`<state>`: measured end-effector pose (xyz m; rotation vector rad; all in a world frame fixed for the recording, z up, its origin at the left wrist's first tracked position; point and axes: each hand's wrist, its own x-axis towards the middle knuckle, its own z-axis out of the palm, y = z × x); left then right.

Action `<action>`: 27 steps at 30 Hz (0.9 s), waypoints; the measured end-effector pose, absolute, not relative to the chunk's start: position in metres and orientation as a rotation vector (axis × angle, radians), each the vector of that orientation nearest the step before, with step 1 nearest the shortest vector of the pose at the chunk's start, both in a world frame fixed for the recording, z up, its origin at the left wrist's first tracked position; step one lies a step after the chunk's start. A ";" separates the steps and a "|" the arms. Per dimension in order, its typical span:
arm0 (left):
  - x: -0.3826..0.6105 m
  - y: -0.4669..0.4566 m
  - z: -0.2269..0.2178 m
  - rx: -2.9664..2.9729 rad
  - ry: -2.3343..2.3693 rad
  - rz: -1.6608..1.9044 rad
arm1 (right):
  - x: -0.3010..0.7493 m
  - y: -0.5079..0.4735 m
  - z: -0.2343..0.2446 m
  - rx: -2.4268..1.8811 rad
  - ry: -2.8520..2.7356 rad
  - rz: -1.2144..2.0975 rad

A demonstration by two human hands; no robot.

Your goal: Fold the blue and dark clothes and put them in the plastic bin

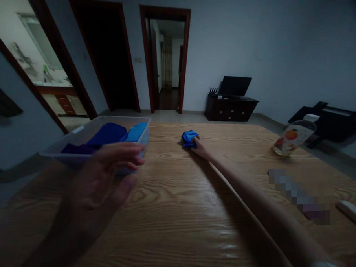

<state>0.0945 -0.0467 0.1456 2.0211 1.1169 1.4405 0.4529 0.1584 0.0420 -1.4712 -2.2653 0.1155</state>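
Observation:
A crumpled blue cloth (189,138) lies toward the far side of the wooden table (169,212). My right hand (200,147) reaches out to it, its fingers closed on the cloth's right side; some fingertips are hidden. Slightly blurred, my left hand (109,183) hovers over the table at left with nothing in it, thumb and fingers apart. Just behind it stands a clear plastic bin (91,122), partly covered by that hand. Inside the bin are dark blue fabric (107,134), a lighter blue piece (136,132) and dark purple fabric (75,149).
At the table's right side stands a clear bottle (296,136) with a white cap and fruit label. Nearer me are a pixelated long item (298,197) and a white object (354,214). Beyond the table, a screen (235,86) rests on a dark cabinet (231,108).

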 end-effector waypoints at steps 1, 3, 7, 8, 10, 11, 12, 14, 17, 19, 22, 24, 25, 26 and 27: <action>0.097 -0.046 0.134 2.038 1.113 1.385 | 0.450 0.146 0.043 -1.385 -2.326 0.159; 0.101 -0.044 0.102 2.092 1.146 1.187 | 0.448 0.108 0.045 -1.221 -2.442 0.243; 0.100 -0.056 0.027 2.182 1.295 0.799 | 0.459 0.004 0.057 -0.942 -2.672 0.400; 0.099 -0.062 0.012 2.210 1.321 0.740 | 0.464 -0.021 0.061 -0.932 -2.696 0.465; 0.098 -0.071 -0.006 2.270 1.353 0.660 | 0.473 -0.059 0.066 -1.011 -2.674 0.573; 0.100 -0.073 -0.010 2.290 1.352 0.625 | 0.475 -0.072 0.067 -1.052 -2.644 0.580; 0.103 -0.073 -0.011 2.297 1.339 0.590 | 0.475 -0.079 0.066 -1.077 -2.624 0.550; 0.113 -0.067 -0.006 2.280 1.275 0.524 | 0.467 -0.079 0.062 -1.055 -2.643 0.441; 0.130 -0.052 0.006 2.260 1.122 0.501 | 0.447 -0.061 0.057 -0.932 -2.751 0.379; 0.138 -0.046 0.011 2.227 1.037 0.561 | 0.434 -0.051 0.057 -0.898 -2.778 0.382; 0.137 -0.050 0.013 2.071 1.033 0.659 | 0.422 -0.053 0.058 -0.919 -2.772 0.291; 0.130 -0.059 0.014 1.987 1.031 0.665 | 0.418 -0.063 0.056 -0.955 -2.781 0.255; 0.127 -0.064 0.014 1.965 0.994 0.637 | 0.416 -0.069 0.054 -0.971 -2.787 0.252; 0.124 -0.069 0.016 1.952 0.948 0.606 | 0.415 -0.075 0.052 -0.988 -2.786 0.258; 0.122 -0.075 0.017 1.949 0.914 0.585 | 0.415 -0.080 0.051 -0.999 -2.780 0.272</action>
